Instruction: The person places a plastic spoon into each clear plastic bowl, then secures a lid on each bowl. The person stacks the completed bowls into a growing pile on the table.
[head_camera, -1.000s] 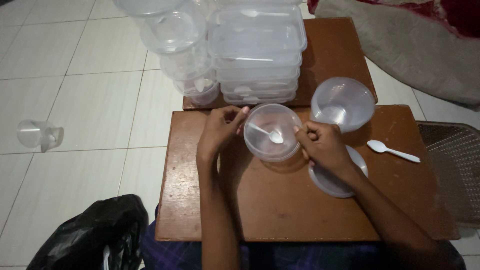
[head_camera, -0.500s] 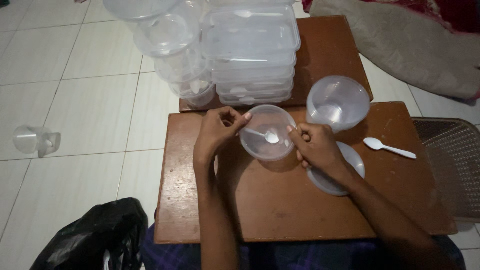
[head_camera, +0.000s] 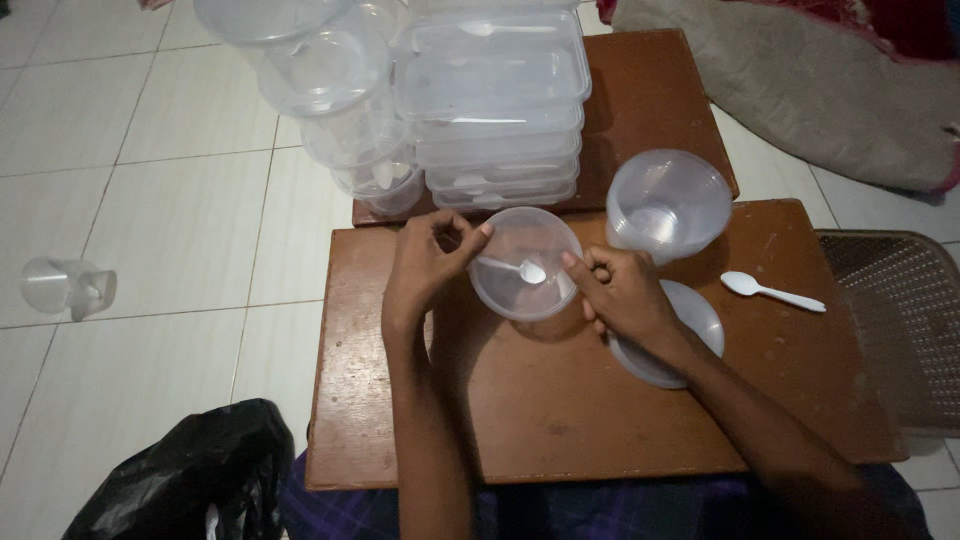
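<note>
— Head view, centre? Round clear lidded container (head_camera: 525, 265) on the brown tabletop (head_camera: 560, 400), white plastic spoon (head_camera: 515, 268) sealed inside, bowl end toward the right.

— Left hand?

— Left hand (head_camera: 425, 262) at the container's left rim, fingers curled, thumb and forefinger pinching the lid edge near the top left.

— Right hand?

— Right hand (head_camera: 620, 292) at the right rim, fingers bent and pressed together against the lid edge, thumb tip on top of it. Heel of that hand over a loose round lid (head_camera: 690, 330) lying flat just to the right of the container.

— Farther right?

— Stack of clear bowls (head_camera: 667, 205) standing open-side up, just beyond the right hand, touching neither hand. Second white spoon (head_camera: 770, 291) lying alone on the wood, well apart from the container, handle pointing right.

— Behind?

— Second brown tabletop (head_camera: 655, 95) butted against the first, carrying a pile of rectangular clear boxes (head_camera: 495, 100) and, beside it on the left, a leaning pile of round tubs (head_camera: 345, 100), spoons visible inside some.

— Around the edges?

— White tiled floor (head_camera: 150, 200) with a clear jug (head_camera: 68, 287) on its side at far left. Black plastic bag (head_camera: 180, 475) at lower left. Grey and red cloth (head_camera: 820, 90) at upper right, woven brown surface (head_camera: 895, 320) at the right edge.
</note>
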